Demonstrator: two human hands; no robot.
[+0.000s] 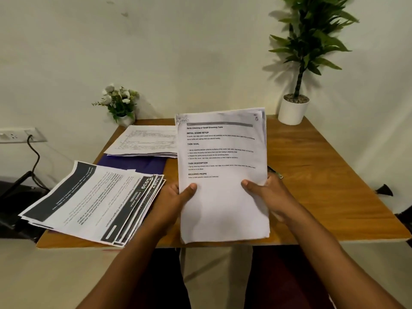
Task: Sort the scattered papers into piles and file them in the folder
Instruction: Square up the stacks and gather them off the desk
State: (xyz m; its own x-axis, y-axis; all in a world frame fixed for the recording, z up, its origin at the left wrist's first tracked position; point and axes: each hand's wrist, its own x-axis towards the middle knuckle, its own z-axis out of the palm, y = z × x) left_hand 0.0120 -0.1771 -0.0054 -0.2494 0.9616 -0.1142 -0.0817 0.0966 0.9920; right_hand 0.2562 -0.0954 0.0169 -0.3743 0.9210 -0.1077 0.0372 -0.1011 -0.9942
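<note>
I hold a stack of white printed sheets [223,152] upright over the middle of the wooden table [323,175]. My left hand [176,197] grips its left edge, thumb on the front page. My right hand [265,192] grips the right edge the same way. A fanned pile of papers with dark header bands [93,201] lies at the table's front left, overhanging the edge. Another pile of white printed sheets [147,141] lies at the back left. Between and partly under these two piles lies a dark blue folder [133,163], mostly covered.
A small pot of white flowers [120,105] stands at the back left corner and a tall green plant in a white pot [293,110] at the back right. A wall socket with a black cable [29,139] is at the left. A small dark object [275,172] peeks out behind my right hand.
</note>
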